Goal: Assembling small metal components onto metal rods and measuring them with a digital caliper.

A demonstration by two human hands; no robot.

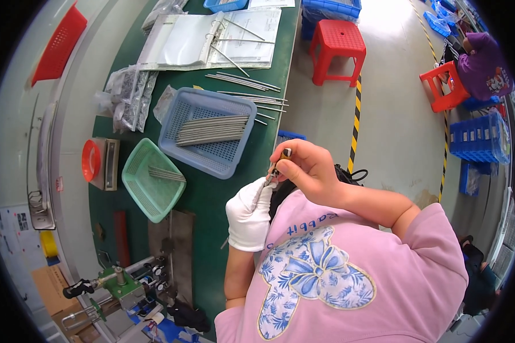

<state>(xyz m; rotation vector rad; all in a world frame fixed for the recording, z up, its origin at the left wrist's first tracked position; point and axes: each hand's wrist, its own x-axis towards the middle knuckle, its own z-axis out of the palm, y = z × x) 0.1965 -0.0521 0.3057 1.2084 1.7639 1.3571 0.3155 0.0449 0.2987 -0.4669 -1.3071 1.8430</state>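
My left hand (249, 211), in a white glove, is closed round a thin metal rod (224, 243); one end shows beside the cuff, and most of it is hidden by the glove. My bare right hand (309, 170) pinches a small black and brass-coloured piece (285, 154) close above the gloved fingertips. Its exact kind is hard to make out. Both hands meet in front of my chest, at the table's edge. Nearby, a blue plastic basket (171, 132) holds a row of grey metal rods (212, 130). More loose rods (257, 98) lie beside it, some jutting past the edge.
A green basket (134, 197) with a few rods stands on the green table (203, 211), near a scale with a red dish (90, 160). An open binder (183, 43) lies at the back. A machine (126, 294) stands lower left. Red stools (340, 43) and another person (485, 66) are rightward.
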